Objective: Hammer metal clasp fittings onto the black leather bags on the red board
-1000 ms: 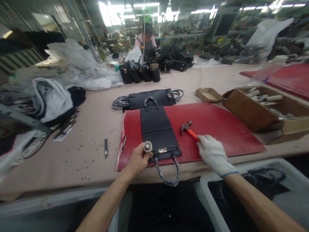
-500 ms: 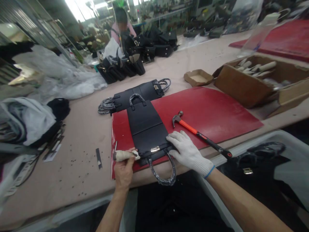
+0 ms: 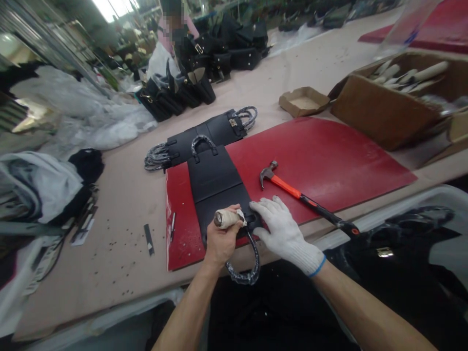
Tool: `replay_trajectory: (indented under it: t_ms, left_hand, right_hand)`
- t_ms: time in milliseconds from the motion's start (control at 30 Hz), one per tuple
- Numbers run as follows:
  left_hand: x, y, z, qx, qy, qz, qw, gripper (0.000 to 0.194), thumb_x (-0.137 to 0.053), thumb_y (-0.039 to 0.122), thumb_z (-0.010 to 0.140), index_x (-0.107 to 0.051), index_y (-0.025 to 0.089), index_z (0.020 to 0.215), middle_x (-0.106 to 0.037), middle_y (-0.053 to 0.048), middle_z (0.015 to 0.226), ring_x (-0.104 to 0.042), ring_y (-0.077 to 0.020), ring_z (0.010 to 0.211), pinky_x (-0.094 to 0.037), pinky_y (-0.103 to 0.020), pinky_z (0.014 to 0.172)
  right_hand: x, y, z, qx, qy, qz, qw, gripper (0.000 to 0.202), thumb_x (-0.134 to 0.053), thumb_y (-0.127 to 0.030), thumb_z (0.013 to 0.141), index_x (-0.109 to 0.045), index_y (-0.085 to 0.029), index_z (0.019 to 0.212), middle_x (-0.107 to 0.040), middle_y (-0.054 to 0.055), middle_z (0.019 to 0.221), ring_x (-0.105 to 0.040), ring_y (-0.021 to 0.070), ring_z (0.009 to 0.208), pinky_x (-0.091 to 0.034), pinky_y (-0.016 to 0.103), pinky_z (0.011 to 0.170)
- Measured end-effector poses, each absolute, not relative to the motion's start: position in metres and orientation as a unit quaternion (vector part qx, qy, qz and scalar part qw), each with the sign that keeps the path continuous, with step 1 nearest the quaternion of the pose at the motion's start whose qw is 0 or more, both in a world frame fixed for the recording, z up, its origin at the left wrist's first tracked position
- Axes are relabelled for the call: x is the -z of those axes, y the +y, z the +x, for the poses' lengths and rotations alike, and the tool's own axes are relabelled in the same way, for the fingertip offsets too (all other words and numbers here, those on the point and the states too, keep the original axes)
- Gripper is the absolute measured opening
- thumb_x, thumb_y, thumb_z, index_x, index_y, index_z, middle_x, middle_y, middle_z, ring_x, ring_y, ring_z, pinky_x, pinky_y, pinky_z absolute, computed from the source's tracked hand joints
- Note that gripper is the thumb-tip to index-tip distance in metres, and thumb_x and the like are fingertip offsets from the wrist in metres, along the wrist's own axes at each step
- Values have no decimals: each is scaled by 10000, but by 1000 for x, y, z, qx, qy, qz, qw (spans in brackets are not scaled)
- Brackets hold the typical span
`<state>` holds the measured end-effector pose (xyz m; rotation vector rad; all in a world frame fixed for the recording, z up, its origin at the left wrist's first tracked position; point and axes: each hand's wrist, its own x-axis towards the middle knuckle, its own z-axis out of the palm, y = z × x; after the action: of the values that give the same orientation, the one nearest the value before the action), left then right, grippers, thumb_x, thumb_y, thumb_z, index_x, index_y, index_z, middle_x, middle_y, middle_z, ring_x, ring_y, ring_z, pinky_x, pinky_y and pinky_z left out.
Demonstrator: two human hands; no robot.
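A flat black bag panel (image 3: 215,181) with plastic-wrapped handles lies on the red board (image 3: 321,151). My left hand (image 3: 221,243), bare, is closed around a thick punch-like tool (image 3: 228,219) wrapped in whitish tape. The tool is over the near end of the panel, above the handle (image 3: 252,263) that hangs past the table edge; its working tip is hidden. Gloved in white, my right hand (image 3: 285,234) lies with fingers stretched out on the panel's right edge. A claw hammer (image 3: 292,190) with an orange and black handle rests on the board to the right.
Behind lies another black panel (image 3: 203,136) with wrapped handles. A cardboard box (image 3: 383,112) of white-wrapped tools and a small cardboard tray (image 3: 303,101) stand at right. A pen-like metal tool (image 3: 173,226) and a dark blade (image 3: 148,239) lie left. Across the table sits a person (image 3: 177,34).
My left hand has moved right with the wrapped tool, from the panel's left corner to its near right part, now covering the metal clasp. My right hand stays on the edge.
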<state>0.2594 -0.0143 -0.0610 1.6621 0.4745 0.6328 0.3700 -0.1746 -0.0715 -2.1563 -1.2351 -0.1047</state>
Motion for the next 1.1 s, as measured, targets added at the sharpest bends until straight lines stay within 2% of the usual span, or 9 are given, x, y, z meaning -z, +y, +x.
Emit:
replay_trajectory:
  t_ms: [267,867,967,1100]
  left_hand:
    - [61,-15,253,-262,197,727,604,193,-784,235,832,-684,171,984,-751,-136,1211,-736,-278,1116,-576,-469,1043]
    - [54,-17,255,-245,185,764,568,214,-795,284,855,-674,167,987,-754,-149,1208,-726,-289,1147,-572,-481,1058]
    - [56,-18,255,-254,180,771,555,183,-779,249,860,-674,172,989,-760,-137,1186,-736,-279,1124,-596,-452,1020]
    - [61,-21,250,-271,180,794,514,152,-752,192,869,-681,181,1003,-746,-132,1221,-724,-271,1148,-574,-457,1056]
  right_hand:
    - [73,-176,372,49,-461,-814,349,613,-631,-149,832,-550,-156,1439,-672,153,1368,-594,318,1311,-344,619,1217]
    - [74,-178,372,31,-472,-812,343,591,-626,-177,866,-547,-136,1450,-664,163,1371,-572,330,1329,-310,618,1238]
    - [74,-178,372,32,-473,-812,340,592,-631,-170,862,-549,-127,1447,-662,166,1374,-569,332,1332,-315,614,1237]
    - [72,-178,372,47,-477,-812,333,575,-601,-162,868,-544,-121,1439,-669,165,1355,-582,329,1310,-339,609,1224]
